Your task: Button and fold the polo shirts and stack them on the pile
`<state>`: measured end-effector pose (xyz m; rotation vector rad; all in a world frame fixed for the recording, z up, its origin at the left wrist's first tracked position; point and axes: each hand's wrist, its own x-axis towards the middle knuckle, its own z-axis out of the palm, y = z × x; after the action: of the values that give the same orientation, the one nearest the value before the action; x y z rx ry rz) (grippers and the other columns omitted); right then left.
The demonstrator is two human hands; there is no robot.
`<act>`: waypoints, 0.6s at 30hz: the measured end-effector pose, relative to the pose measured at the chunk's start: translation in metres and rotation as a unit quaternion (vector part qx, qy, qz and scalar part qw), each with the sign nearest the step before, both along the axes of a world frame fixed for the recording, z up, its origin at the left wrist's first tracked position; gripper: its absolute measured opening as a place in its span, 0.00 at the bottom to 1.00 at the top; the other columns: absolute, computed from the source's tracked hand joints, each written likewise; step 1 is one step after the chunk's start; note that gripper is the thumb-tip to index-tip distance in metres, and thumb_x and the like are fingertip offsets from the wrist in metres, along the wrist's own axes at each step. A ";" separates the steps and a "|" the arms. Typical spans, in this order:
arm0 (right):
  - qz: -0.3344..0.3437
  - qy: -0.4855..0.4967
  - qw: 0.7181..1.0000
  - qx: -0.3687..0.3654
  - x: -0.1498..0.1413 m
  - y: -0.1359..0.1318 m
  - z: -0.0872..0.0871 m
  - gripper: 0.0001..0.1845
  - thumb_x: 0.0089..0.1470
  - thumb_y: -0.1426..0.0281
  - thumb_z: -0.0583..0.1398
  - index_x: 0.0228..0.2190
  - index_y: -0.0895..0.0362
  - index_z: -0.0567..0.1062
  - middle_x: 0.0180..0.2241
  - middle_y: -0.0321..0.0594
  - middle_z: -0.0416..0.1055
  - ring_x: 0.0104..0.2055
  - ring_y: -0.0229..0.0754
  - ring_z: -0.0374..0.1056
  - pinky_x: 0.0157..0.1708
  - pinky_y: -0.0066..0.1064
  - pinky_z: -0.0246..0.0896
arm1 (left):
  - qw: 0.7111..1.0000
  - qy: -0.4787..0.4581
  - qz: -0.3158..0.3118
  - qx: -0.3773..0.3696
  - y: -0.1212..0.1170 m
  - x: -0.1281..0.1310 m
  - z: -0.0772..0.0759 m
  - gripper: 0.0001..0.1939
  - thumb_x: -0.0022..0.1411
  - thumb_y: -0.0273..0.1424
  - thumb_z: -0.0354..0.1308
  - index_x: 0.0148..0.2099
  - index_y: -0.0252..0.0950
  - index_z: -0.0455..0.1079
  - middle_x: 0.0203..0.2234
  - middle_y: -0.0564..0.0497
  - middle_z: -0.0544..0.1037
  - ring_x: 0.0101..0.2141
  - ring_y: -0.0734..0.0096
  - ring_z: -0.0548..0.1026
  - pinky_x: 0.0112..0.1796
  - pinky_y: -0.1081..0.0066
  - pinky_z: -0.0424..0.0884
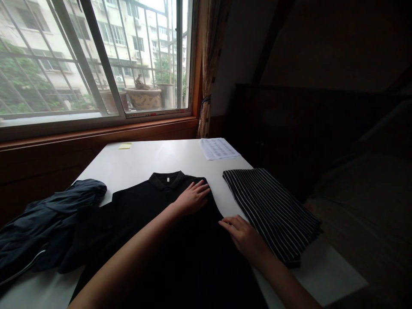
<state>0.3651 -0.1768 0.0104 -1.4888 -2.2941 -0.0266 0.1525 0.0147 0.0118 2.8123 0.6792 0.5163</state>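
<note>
A black polo shirt (138,204) lies spread on the white table (154,156), its collar toward the window and a small white label inside the neck. My left hand (193,198) rests flat on the shirt's right shoulder, fingers stretched out. At the right sleeve edge, my right hand (240,234) has thumb and fingers brought together on the black fabric. The lower part of the shirt is very dark, and my left forearm crosses over it.
To the right lies a folded black-and-white striped garment (268,206). A dark crumpled garment (54,223) is heaped at the left, against the shirt's left sleeve. Printed paper (219,149) and yellow sticky notes (125,146) are at the far edge, below a barred window (144,56).
</note>
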 end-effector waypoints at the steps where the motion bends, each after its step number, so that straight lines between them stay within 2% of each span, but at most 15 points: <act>1: 0.001 0.007 1.000 0.000 0.002 0.000 -0.001 0.26 0.58 0.83 0.53 0.53 0.51 0.74 0.46 0.44 0.74 0.48 0.49 0.70 0.49 0.44 0.71 | 1.000 0.020 -0.017 0.012 -0.001 0.005 -0.003 0.26 0.72 0.40 0.49 0.68 0.40 0.59 0.68 0.46 0.60 0.69 0.54 0.50 0.66 0.46 0.48; 4: -0.001 0.024 1.000 0.000 0.008 -0.004 -0.004 0.24 0.59 0.83 0.53 0.51 0.51 0.75 0.43 0.43 0.74 0.46 0.47 0.71 0.47 0.42 0.72 | 0.998 0.066 -0.005 0.022 0.002 0.020 -0.014 0.30 0.73 0.46 0.44 0.71 0.39 0.54 0.69 0.45 0.57 0.69 0.55 0.50 0.66 0.45 0.47; 7: -0.004 0.029 1.000 -0.005 0.015 -0.010 -0.005 0.23 0.60 0.82 0.53 0.50 0.51 0.75 0.39 0.42 0.73 0.43 0.46 0.70 0.46 0.41 0.72 | 0.996 0.086 0.025 0.028 0.013 0.029 -0.021 0.31 0.73 0.47 0.42 0.72 0.40 0.52 0.70 0.45 0.54 0.69 0.55 0.51 0.66 0.45 0.47; 12: -0.012 0.007 1.000 -0.022 0.017 -0.015 0.006 0.22 0.59 0.82 0.52 0.48 0.52 0.76 0.37 0.42 0.73 0.42 0.47 0.71 0.44 0.42 0.72 | 0.995 0.089 0.039 0.036 0.030 0.033 -0.022 0.30 0.74 0.47 0.40 0.72 0.41 0.50 0.71 0.46 0.52 0.70 0.56 0.49 0.66 0.45 0.46; 15: -0.020 0.020 1.000 -0.009 0.005 -0.008 0.018 0.20 0.62 0.79 0.53 0.50 0.52 0.75 0.43 0.44 0.75 0.47 0.48 0.71 0.49 0.44 0.70 | 0.994 0.090 0.041 0.043 0.032 0.033 -0.025 0.31 0.74 0.47 0.38 0.73 0.40 0.48 0.71 0.46 0.50 0.70 0.56 0.48 0.66 0.45 0.47; 18: -0.006 0.013 1.000 0.001 -0.012 0.007 0.021 0.21 0.66 0.73 0.52 0.58 0.54 0.69 0.58 0.47 0.69 0.60 0.49 0.65 0.60 0.46 0.64 | 0.993 0.093 0.044 0.052 0.031 0.033 -0.028 0.32 0.74 0.47 0.37 0.73 0.39 0.47 0.71 0.46 0.49 0.70 0.56 0.46 0.66 0.44 0.47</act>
<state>0.3532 -0.1694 0.0311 -1.4925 -2.2645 -0.0135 0.1858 0.0457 -0.0157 2.9651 0.8389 0.3150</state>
